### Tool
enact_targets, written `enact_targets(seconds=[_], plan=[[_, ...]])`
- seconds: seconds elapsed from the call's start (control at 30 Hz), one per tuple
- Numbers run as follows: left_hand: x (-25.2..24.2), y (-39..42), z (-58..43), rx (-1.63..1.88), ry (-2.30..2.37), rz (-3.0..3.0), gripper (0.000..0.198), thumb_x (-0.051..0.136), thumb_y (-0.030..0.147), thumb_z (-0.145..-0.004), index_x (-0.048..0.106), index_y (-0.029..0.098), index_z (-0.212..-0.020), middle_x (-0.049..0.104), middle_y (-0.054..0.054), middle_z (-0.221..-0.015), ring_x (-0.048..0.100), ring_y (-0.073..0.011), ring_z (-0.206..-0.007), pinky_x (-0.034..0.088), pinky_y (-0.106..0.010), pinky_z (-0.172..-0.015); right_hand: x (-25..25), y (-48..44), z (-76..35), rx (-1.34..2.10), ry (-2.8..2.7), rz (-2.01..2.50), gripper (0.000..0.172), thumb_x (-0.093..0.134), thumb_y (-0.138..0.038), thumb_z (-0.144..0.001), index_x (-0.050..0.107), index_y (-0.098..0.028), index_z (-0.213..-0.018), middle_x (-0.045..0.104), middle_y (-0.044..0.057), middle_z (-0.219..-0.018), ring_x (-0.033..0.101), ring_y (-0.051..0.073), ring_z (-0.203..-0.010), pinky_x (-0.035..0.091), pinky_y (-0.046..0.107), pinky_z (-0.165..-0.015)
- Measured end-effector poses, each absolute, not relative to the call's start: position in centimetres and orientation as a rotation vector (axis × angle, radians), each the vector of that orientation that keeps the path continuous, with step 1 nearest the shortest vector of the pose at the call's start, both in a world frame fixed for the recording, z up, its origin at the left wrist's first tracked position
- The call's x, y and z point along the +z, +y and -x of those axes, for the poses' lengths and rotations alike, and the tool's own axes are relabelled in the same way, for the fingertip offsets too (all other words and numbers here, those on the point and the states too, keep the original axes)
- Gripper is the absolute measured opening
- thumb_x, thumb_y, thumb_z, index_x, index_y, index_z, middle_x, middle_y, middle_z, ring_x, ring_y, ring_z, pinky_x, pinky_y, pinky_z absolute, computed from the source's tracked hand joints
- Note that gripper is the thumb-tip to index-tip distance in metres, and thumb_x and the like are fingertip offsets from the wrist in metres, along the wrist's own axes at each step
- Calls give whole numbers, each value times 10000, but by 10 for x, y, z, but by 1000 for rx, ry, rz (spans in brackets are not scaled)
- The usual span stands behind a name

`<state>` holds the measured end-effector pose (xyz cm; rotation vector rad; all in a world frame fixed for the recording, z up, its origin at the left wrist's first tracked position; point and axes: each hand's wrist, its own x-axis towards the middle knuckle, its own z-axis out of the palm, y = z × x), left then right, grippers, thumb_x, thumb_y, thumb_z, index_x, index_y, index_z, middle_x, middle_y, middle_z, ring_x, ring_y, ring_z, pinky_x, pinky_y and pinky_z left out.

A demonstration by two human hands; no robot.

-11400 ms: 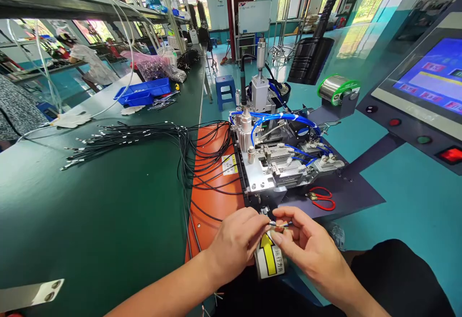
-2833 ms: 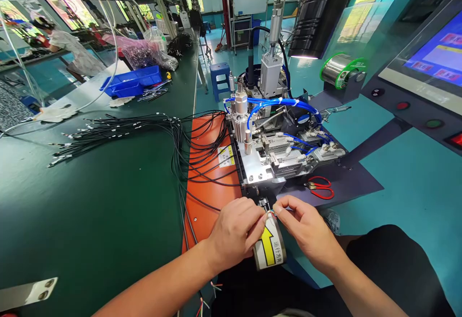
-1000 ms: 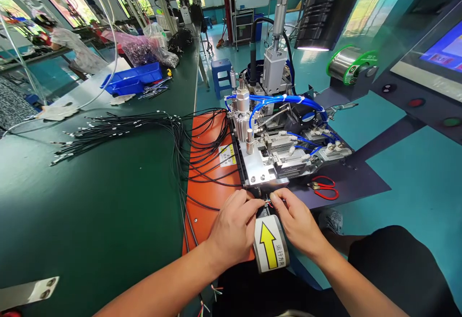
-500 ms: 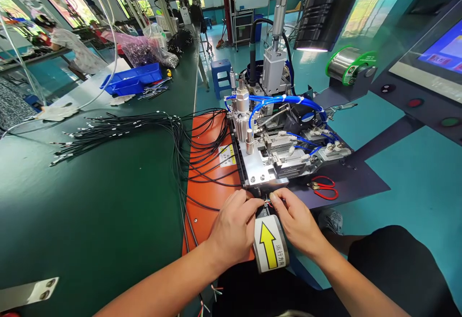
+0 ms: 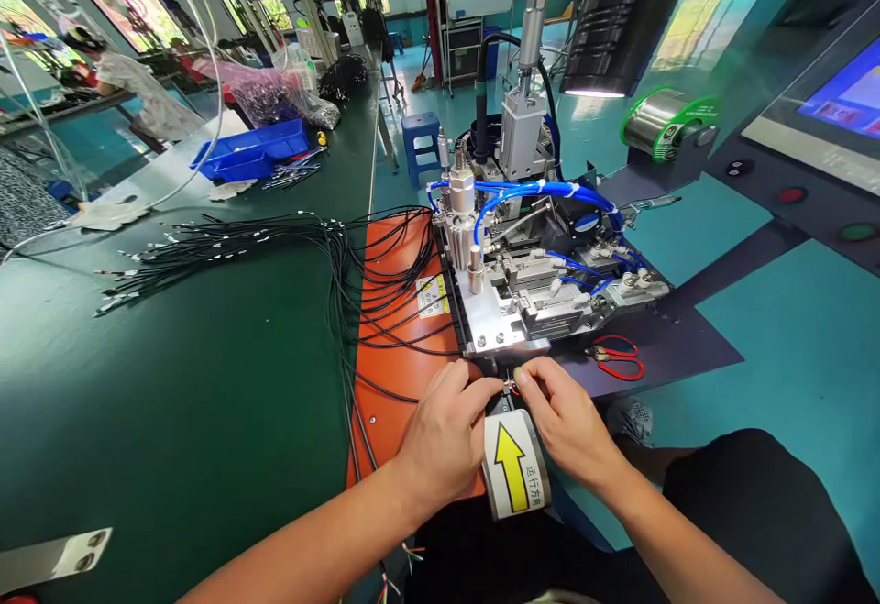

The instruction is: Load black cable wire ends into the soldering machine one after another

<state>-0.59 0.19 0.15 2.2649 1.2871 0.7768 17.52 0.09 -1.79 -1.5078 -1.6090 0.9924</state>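
At the front edge of the machine, my left hand and my right hand meet with fingertips almost touching. Between them show the thin coloured wires of a cable end, red and white among them. The left thumb and forefinger are closed on the cable end, mostly hidden by the fingers. My right thumb and forefinger pinch the wires from the other side. Just below is a curved metal plate with a yellow arrow. Black cables run over the orange board towards the machine.
A bundle of black cables lies on the green bench. Red-handled cutters rest right of my hands. Farther off are a solder spool, a black lamp, a blue tray and a control panel. Another person is at far left.
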Motion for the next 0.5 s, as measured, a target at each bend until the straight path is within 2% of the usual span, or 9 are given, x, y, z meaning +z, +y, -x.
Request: enact_targets(seconds=[0.27,0.5], plan=[[3,3,5,765,1288,-2299,275,486,103,-902,689,166,-1076,541,-82,-919,527,-219,-869,477,-326,-733,-17,5,-173,960,-1626,1534,266,430,-351,-1012,498,-224,-788,540,-8,-765,505,173,-728,378,299,-676],[1,3,6,765,1297,-2303,305,506,44,-869,670,182,-1087,515,-60,-908,525,-207,-878,466,-295,-721,-22,0,-173,898,-1609,1435,220,435,-321,-1020,533,-220,-851,543,7,-829,523,175,-789,402,306,-727]])
